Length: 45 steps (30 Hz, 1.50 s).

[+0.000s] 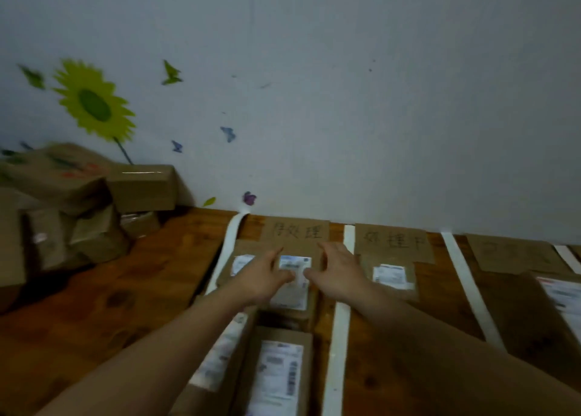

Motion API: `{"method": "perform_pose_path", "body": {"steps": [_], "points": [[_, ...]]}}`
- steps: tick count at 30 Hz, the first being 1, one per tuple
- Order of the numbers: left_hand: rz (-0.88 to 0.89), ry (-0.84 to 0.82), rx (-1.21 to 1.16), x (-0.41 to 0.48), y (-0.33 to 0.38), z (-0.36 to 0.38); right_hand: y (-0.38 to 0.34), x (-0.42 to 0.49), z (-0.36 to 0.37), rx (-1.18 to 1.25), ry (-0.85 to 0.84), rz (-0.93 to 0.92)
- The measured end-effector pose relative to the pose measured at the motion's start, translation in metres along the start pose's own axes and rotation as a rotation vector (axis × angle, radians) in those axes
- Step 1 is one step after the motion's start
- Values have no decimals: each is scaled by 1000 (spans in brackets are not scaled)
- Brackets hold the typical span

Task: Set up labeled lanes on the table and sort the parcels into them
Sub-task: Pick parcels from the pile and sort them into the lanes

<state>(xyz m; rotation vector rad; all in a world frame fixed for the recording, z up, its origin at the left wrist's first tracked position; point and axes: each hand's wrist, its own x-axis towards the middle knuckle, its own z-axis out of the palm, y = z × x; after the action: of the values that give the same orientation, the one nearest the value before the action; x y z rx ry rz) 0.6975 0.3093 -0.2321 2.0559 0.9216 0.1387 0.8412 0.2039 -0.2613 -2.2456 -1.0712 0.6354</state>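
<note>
- On the far left of the desk (132,293) we saw a pile of brown boxes (78,208) that were not sorted yet. They leaned on each other, so we thought one could slide off if we pulled the wrong one.
- Next came the first white tape strip (227,246). Its far end curled up at the wall. We thought a parcel pushed against it could peel it up more.
- The first lane had a cardboard sign (297,230) with writing at its far end. Parcels lay in that lane in a row toward us, each with a white sticker on top.
- Our left hand (264,279) lay on the far parcel (290,285) in that lane, with the grip spread wide and the fingers flat.
- Our right hand (338,271) was on the same parcel, just beside the left, and its grip was spread too. It held nothing.
- We thought a hard push could shove this parcel under the sign or knock the sign crooked.
- A second tape strip (341,321) ran between the lanes. The near parcel (276,371) sat close to it and could slip over the line.
- The middle lane had its own sign (393,241) and one parcel (391,277) just below it.
- The right lane held a blurry sign (515,253) and a big parcel (553,315), partly cut off by the edge.
</note>
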Motion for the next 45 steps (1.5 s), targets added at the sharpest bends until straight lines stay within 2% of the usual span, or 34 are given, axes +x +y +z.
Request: {"method": "perform_pose_path", "body": {"steps": [5,11,16,26,31,35,41,45], "points": [[35,97,13,-66,-71,-102,-100,-20,60,21,-58,-60],[-186,186,46,-131,-158,-219,-212,-29,134,8,-142,-201],[-248,268,6,-160,-205,-297,-293,-13,180,-59,-200,-294],[-384,439,28,-146,-275,-423,-418,80,273,33,-255,-385],[-414,393,-92,-136,-315,-474,-463,110,324,74,-356,-363],[-426,402,-94,-126,-350,-502,-487,121,359,53,-399,-376],[-387,426,-93,-120,-414,-554,-554,128,409,72,-320,-453],[-402,428,53,-119,-472,-603,-610,126,450,112,-283,-505]]}}
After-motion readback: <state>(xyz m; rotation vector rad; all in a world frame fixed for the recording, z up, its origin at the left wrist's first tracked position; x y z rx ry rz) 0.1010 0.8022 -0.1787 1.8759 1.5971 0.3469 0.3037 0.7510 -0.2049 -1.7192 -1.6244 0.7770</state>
